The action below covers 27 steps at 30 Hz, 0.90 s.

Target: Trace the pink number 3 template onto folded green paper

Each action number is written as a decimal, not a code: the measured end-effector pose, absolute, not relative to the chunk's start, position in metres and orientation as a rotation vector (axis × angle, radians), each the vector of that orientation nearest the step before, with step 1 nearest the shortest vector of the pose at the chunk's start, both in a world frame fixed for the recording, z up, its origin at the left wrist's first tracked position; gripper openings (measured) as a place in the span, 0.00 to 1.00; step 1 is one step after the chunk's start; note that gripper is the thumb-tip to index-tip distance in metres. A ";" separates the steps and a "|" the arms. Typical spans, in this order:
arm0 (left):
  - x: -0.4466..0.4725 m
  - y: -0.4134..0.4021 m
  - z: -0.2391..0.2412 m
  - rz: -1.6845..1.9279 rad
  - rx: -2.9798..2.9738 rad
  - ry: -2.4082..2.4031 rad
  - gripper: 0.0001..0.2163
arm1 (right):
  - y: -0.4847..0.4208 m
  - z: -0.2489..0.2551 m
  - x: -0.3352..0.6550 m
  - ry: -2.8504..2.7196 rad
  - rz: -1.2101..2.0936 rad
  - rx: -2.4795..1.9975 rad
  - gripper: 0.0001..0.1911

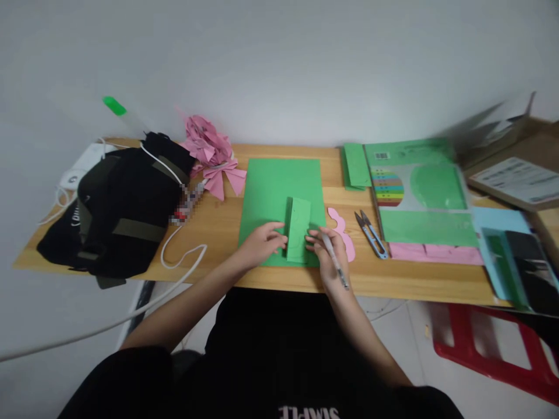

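Folded green paper (299, 230) lay between the hands on a larger green sheet (283, 179), the left hand (264, 243) loosely spread beside it, the right hand (329, 251) clasping a pen (336, 261) opposite. Whether fingertips pressed its edges was unclear; too slack a hold could have let the layers skew, and the tucked pen might have snagged them.

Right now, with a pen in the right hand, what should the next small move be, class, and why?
Probably press the folded green paper down onto the green sheet with the left hand: its fingers are at the paper's left edge, while the right hand, at the other side, holds a pen. Steadying might keep the paper from sliding.
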<state>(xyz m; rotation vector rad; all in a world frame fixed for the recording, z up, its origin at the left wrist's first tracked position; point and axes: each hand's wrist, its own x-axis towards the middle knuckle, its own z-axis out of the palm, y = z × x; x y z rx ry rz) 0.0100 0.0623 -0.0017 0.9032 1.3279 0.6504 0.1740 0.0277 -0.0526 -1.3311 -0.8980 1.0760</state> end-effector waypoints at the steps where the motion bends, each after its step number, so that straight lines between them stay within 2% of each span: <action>1: 0.013 0.064 -0.003 0.628 0.934 1.341 0.14 | 0.027 -0.052 0.174 -0.884 1.078 -1.326 0.15; 6: 0.022 0.071 -0.007 0.545 1.037 1.373 0.12 | 0.021 -0.046 0.177 -0.843 1.019 -1.330 0.14; 13: 0.030 0.084 0.013 0.635 1.120 1.337 0.11 | 0.009 -0.031 0.215 -0.878 0.760 -1.405 0.10; 18: 0.081 0.139 0.023 0.710 1.210 1.291 0.14 | 0.011 -0.041 0.237 -0.960 0.435 -1.546 0.08; 23: 0.153 0.210 0.024 0.648 1.242 1.302 0.17 | 0.011 -0.054 0.239 -1.068 0.410 -1.609 0.11; 27: 0.179 0.234 0.017 0.597 1.270 1.365 0.17 | 0.012 -0.054 0.239 -1.084 0.399 -1.616 0.12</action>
